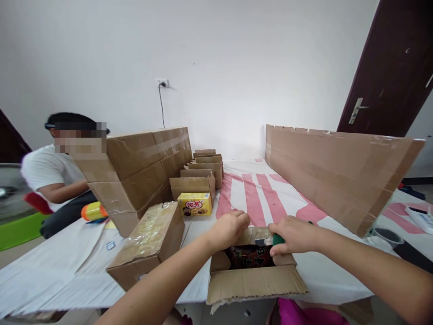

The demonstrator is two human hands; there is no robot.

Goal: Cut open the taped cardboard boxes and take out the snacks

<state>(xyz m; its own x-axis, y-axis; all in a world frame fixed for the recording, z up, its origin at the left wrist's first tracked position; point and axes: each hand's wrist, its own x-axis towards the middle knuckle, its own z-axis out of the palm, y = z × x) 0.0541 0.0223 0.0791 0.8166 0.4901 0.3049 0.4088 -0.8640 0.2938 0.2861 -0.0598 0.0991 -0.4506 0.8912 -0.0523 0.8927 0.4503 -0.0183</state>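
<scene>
In front of me an open cardboard box [255,282] sits at the table's near edge, its front flap folded down toward me. A dark printed package [248,257] lies inside it. My left hand [233,228] is closed on the far flap at the box's left side, fingers curled over the cardboard. My right hand [294,234] is wrapped round a green-handled cutter [278,239]; its metal blade points left, at the far flap near the opening. Part of the handle is hidden by my fingers.
A taped carton [149,239] stands to the left, near a yellow snack box [195,204]. Behind are several open cartons [192,183] and a stacked cardboard wall [142,167]. A cardboard panel [331,171] stands right, near a tape roll [387,234]. A person [57,171] sits far left.
</scene>
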